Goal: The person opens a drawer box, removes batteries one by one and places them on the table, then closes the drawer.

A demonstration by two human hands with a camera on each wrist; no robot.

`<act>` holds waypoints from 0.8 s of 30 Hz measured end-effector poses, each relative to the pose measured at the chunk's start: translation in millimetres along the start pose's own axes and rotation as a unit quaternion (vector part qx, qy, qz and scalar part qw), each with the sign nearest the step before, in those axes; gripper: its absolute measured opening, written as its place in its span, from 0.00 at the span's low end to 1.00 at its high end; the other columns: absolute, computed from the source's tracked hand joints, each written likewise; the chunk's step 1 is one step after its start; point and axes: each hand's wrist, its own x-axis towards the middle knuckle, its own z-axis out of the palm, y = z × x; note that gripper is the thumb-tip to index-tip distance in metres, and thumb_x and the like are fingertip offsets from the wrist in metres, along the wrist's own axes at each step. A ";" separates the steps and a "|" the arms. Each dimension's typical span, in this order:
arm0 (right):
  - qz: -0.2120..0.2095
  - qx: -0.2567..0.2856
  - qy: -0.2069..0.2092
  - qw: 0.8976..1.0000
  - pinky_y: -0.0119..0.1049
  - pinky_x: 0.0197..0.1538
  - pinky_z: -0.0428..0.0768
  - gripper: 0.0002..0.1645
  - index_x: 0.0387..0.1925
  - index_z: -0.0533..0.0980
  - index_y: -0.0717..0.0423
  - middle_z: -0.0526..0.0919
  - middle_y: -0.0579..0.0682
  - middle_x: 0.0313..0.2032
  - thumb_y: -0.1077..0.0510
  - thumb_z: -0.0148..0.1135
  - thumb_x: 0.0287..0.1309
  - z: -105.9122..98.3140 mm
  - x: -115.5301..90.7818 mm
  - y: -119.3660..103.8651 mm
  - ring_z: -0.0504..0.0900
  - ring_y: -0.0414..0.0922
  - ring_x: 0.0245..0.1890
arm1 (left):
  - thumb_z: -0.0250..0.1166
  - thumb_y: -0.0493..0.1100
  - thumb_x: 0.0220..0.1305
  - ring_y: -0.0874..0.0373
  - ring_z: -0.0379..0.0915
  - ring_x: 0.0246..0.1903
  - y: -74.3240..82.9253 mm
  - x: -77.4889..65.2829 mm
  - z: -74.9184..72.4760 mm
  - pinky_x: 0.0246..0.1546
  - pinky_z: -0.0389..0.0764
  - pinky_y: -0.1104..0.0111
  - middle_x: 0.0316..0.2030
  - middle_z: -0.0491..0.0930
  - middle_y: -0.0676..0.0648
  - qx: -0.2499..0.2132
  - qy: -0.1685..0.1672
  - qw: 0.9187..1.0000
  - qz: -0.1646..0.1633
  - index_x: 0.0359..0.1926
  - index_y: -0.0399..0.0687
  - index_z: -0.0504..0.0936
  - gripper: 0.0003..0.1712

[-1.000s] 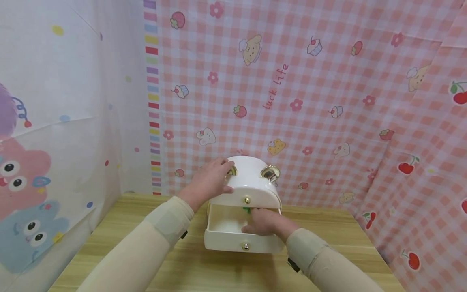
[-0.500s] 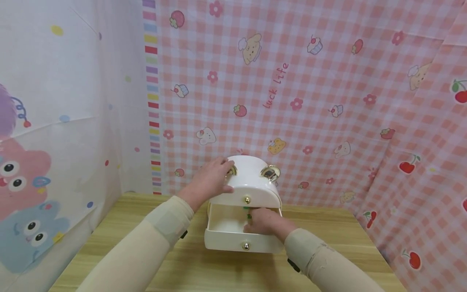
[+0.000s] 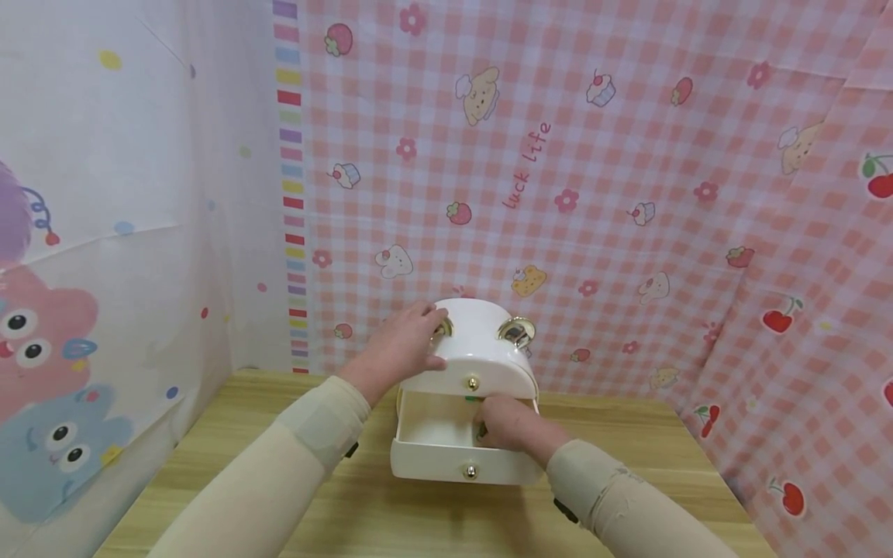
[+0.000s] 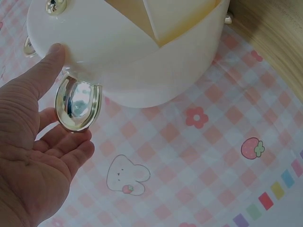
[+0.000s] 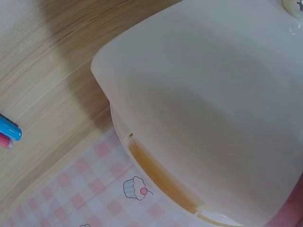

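Observation:
A white, round-topped drawer box (image 3: pixel 481 329) with gold ear-like loops stands on the table, its lower drawer (image 3: pixel 429 463) pulled out. At its upper left, my left hand (image 3: pixel 401 345) rests with the thumb on the front edge. Seen from the left wrist, the other fingers lie loosely bent around the gold ear (image 4: pixel 79 104). Inside the drawer's right half, my right hand (image 3: pixel 512 425) has bent fingers and pinches a small dark-green thing (image 3: pixel 481 432), mostly hidden by the hand. A bit of green (image 3: pixel 472 398) shows farther back, under the upper drawer (image 3: pixel 446 378).
The wood-grain table (image 3: pixel 293 480) reaches around the box. A pink checked cloth (image 3: pixel 600 155) hangs close behind, and a white printed cloth (image 3: pixel 237 232) hangs at the left. Blue and red pens or caps (image 5: pixel 9 128) lie at the edge of the right wrist view.
My right fingers have curled in more and drawn slightly toward the drawer front, with the small dark-green thing moving along. The left hand and the box have stayed in place.

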 end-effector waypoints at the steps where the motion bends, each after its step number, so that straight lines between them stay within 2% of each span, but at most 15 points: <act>1: -0.006 -0.003 0.003 1.000 0.34 0.33 0.76 0.05 0.26 0.85 0.58 0.82 0.45 0.21 0.66 0.76 0.54 0.0 0.1 0.0 0.71 0.38 0.24 | 0.80 0.55 0.62 0.44 0.74 0.70 -0.1 0.0 0.0 0.73 0.78 0.50 0.73 0.73 0.41 -0.001 0.001 1.000 0.000 0.80 0.45 0.68 0.51; 6: -0.026 -0.005 0.018 0.999 0.31 0.29 0.71 0.08 0.21 0.85 0.58 0.78 0.43 0.18 0.66 0.74 0.53 -0.8 -0.7 0.5 0.68 0.37 0.22 | 0.80 0.55 0.62 0.44 0.75 0.68 -0.5 0.2 -0.2 0.72 0.79 0.51 0.72 0.73 0.41 -0.001 0.004 1.000 0.001 0.79 0.45 0.68 0.51; 11: -0.037 -0.009 0.020 0.999 0.29 0.27 0.65 0.12 0.17 0.82 0.59 0.70 0.41 0.15 0.67 0.74 0.51 -1.0 -1.6 1.8 0.63 0.37 0.21 | 0.80 0.56 0.62 0.43 0.73 0.71 -0.3 -0.5 -0.6 0.73 0.77 0.49 0.74 0.72 0.40 0.001 0.002 1.000 0.001 0.80 0.46 0.68 0.51; 16: -0.022 0.020 0.025 0.999 0.28 0.26 0.59 0.20 0.11 0.75 0.56 0.64 0.39 0.13 0.68 0.76 0.49 -1.1 -3.2 1.9 0.60 0.37 0.20 | 0.79 0.56 0.62 0.42 0.72 0.72 0.1 -1.6 -1.1 0.74 0.77 0.48 0.75 0.71 0.39 0.002 0.002 1.000 0.005 0.80 0.45 0.68 0.51; 24: -0.010 0.032 0.032 0.999 0.28 0.26 0.56 0.30 0.07 0.65 0.49 0.59 0.37 0.12 0.68 0.77 0.45 -4.3 -5.2 3.5 0.58 0.37 0.20 | 0.80 0.56 0.62 0.42 0.73 0.72 0.2 -1.6 -0.9 0.73 0.77 0.48 0.75 0.72 0.39 0.000 0.003 1.000 0.005 0.80 0.45 0.68 0.51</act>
